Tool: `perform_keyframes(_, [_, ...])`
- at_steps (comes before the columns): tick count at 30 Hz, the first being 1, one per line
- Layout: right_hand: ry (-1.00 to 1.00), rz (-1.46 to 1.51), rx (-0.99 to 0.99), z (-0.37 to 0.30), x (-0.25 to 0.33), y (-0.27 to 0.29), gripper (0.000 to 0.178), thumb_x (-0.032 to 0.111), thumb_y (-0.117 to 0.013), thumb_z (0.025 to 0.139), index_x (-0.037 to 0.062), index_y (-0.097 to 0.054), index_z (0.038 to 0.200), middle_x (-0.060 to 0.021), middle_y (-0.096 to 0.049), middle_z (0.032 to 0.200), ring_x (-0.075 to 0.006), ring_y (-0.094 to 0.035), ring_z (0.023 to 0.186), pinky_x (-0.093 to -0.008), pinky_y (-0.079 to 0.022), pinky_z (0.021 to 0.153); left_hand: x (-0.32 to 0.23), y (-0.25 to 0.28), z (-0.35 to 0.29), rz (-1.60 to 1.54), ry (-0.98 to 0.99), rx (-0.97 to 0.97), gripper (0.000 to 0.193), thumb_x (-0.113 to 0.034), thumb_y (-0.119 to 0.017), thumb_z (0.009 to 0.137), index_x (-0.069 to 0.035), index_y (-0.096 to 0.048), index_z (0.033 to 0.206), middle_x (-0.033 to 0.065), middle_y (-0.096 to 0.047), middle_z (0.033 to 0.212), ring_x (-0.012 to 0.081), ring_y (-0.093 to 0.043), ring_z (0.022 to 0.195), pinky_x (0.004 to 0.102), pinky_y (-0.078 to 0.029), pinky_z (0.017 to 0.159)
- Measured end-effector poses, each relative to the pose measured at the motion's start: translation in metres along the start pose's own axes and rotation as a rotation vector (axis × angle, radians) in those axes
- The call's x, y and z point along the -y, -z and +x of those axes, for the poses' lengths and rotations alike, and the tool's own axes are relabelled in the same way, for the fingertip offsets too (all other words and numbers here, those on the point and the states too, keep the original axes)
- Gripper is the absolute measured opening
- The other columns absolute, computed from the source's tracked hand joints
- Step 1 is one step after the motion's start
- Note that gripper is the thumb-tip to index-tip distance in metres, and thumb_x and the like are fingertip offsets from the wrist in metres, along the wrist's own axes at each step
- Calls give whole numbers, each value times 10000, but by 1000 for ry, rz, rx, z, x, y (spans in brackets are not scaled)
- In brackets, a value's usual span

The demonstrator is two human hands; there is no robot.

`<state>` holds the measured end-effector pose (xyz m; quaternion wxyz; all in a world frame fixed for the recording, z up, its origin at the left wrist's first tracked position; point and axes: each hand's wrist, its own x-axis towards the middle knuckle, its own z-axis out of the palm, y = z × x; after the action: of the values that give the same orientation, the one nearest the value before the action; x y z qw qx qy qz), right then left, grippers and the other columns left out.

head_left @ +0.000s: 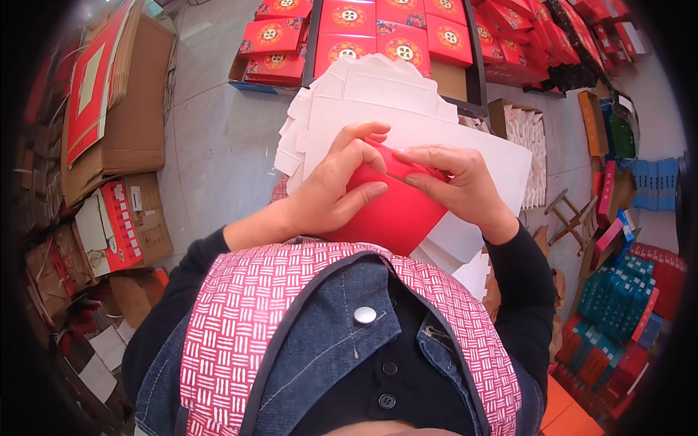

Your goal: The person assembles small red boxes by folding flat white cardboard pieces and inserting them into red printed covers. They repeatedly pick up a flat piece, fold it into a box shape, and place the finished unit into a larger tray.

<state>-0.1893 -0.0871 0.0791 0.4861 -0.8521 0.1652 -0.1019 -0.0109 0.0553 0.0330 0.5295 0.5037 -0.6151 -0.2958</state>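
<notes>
In front of my apron, a red cardboard carton (392,218) is held between both hands, partly folded, with an edge running between my fingers. My left hand (336,178) grips its left side, thumb on the near panel and curled fingers at the far edge. On the other side, my right hand (462,180) pinches the upper right edge between thumb and fingers. Beneath and beyond the carton lies a fanned stack of white die-cut card blanks (378,94). The carton's underside is hidden.
Beyond the blanks stands a black-rimmed tray (476,65) of red patterned boxes (347,18). Flattened brown cardboard (142,102) leans at the left. A box of white folded pieces (525,145), a wooden folding stool (572,221) and teal boxes (618,291) stand on the right.
</notes>
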Motion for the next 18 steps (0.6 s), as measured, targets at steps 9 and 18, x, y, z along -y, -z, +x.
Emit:
perform_keyframes(9, [-8, 46, 15, 7, -3, -5, 276, 9, -696, 787, 45, -702, 1061, -122, -697, 1018, -185, -679, 887, -277, -531, 777, -1, 0, -2, -114, 226, 6, 168, -10, -621, 852, -52, -465, 899, 182, -528, 1250, 229, -536, 1110, 316, -409, 946])
perform_keyframes(18, [-306, 800, -650, -49, -30, -38, 233, 112, -585, 941, -42, -635, 1109, -103, -672, 1057, -131, -615, 968, -254, -480, 850, 12, -8, -6, -120, 199, -143, 166, -5, -637, 836, -30, -477, 873, 152, -614, 1102, 223, -587, 972, 299, -443, 864])
